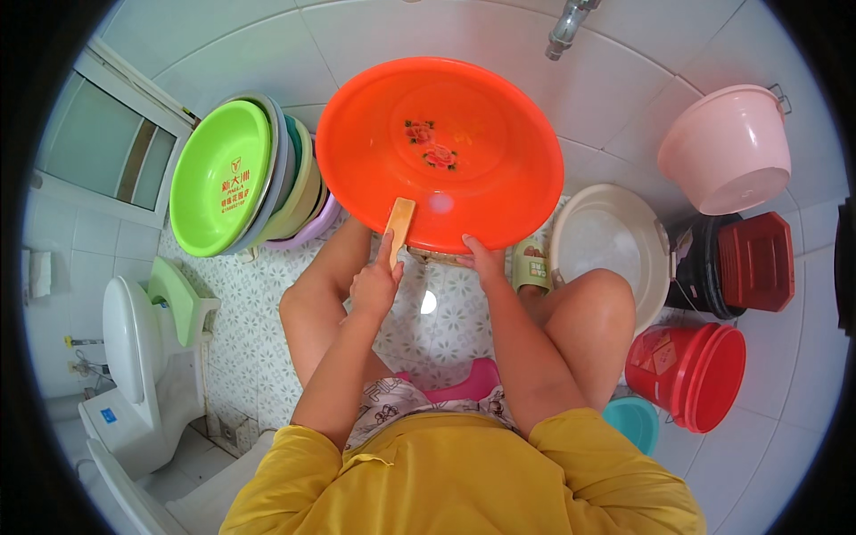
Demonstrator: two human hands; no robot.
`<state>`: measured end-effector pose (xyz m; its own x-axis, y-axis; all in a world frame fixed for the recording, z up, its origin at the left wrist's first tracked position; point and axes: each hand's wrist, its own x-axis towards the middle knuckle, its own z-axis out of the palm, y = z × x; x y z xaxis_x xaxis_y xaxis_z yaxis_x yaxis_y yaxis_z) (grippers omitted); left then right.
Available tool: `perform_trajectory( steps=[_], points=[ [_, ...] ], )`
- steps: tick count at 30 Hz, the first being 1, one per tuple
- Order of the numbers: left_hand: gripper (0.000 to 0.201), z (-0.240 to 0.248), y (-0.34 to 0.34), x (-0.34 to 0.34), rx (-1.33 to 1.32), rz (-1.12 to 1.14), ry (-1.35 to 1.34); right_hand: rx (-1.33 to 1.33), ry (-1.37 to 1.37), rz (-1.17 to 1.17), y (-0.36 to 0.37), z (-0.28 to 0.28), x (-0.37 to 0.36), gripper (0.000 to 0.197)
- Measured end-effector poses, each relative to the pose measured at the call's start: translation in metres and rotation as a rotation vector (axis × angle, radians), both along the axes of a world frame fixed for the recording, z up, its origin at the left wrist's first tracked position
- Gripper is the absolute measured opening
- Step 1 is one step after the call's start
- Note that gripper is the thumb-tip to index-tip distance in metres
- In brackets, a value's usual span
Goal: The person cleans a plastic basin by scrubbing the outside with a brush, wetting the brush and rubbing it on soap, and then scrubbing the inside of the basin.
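Observation:
A large orange-red basin (486,134) with a printed flower pattern is tilted up in front of me, its inside facing me. My right hand (485,264) grips its near rim, thumb on the inner side and fingers beneath. In my left hand (374,287) is a scrub brush (400,221) with a flat, pale wooden back, the index finger stretched along it. The brush lies against the basin's inner wall near the lower rim. Its bristles are hidden on the far side.
To the left leans a stack of basins, a green basin (214,178) foremost, above a white toilet (134,339). On the right stand a whitish tub (655,241), a pink bucket (727,147), a red bucket (682,370) and a teal basin (633,423). A tap (568,31) juts from the wall.

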<state>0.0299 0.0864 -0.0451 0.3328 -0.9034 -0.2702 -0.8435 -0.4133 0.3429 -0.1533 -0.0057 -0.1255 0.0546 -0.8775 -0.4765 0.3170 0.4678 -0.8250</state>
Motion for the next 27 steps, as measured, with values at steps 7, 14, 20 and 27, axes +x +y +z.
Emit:
perform_trajectory(
  steps=[7,14,20,27],
  points=[
    [0.067,-0.01,0.004,-0.039,0.024,-0.089,0.389,0.036,-0.036,0.0,-0.001,-0.006,0.001,0.05],
    [0.068,-0.024,0.009,-0.032,0.042,-0.071,0.327,0.007,-0.029,0.019,-0.001,-0.009,0.001,0.05],
    [0.066,-0.005,0.005,-0.003,-0.022,-0.012,-0.011,-0.003,-0.007,-0.01,-0.002,-0.003,0.002,0.051],
    [0.07,-0.032,0.021,-0.061,-0.028,-0.069,0.142,0.048,-0.047,0.037,-0.004,-0.012,-0.003,0.052]
  ],
)
